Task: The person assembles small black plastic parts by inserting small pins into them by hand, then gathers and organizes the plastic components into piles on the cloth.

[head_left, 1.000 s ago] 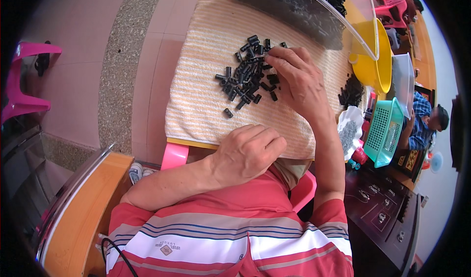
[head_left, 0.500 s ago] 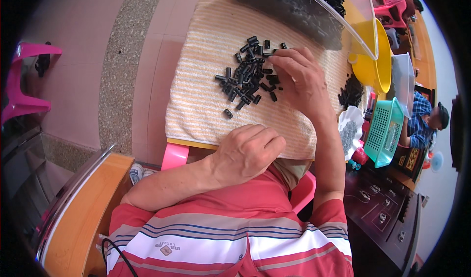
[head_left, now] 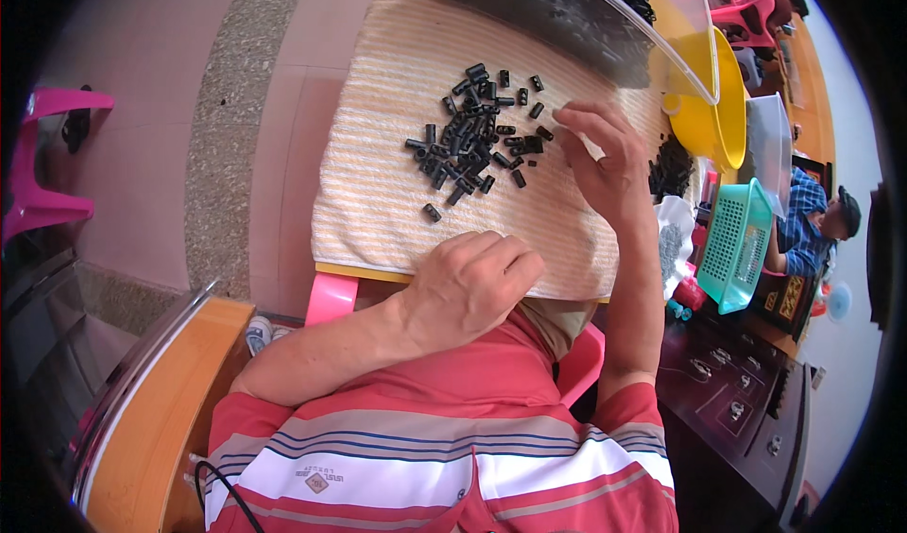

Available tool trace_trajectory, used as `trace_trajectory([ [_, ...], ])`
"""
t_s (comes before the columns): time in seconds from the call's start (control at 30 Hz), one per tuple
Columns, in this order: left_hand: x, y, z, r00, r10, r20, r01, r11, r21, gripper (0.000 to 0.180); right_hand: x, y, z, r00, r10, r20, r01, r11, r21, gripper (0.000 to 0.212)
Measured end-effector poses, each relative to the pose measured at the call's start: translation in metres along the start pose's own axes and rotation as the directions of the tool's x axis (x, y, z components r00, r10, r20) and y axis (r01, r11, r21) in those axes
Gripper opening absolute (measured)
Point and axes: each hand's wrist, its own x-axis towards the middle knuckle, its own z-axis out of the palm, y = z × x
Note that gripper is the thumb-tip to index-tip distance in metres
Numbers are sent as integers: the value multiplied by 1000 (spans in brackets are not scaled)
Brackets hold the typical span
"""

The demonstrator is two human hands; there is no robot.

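Note:
A loose pile of small black tube-shaped plastic pieces (head_left: 470,131) lies on the striped towel (head_left: 378,202) that covers the table. Just right of the pile hovers my right hand (head_left: 609,160). Its thumb and index finger are apart, and nothing shows between them. A few stray pieces lie close to those fingertips. My left hand (head_left: 472,283) rests at the near edge of the towel, back upward and fingers curled under. Its palm is hidden, so whether it holds anything does not show. One single piece (head_left: 432,213) lies above it, apart from the pile.
A large clear bin (head_left: 557,23) of black pieces stands at the far side. To the right are a yellow basin (head_left: 709,108), a second dark heap (head_left: 671,166), a white scalloped dish (head_left: 673,240) and a turquoise basket (head_left: 732,249). A person in a checked shirt (head_left: 808,207) sits beyond.
My right hand has drawn back rightward from the pile, and its fingers have spread. Several pieces at the pile's right side now lie more scattered. My left hand stays at the towel's edge.

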Motion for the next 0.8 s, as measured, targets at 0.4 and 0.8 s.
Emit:
trace_trajectory([
  [0.4,-2,-1,3,1000,5,31,-6,999,47,16,-27,-8,-8,993,118,32,-109,974,-199,23],
  [0.8,-1,0,2,999,26,19,-26,999,42,18,-41,1,-18,966,230,114,-198,951,-239,31],
])
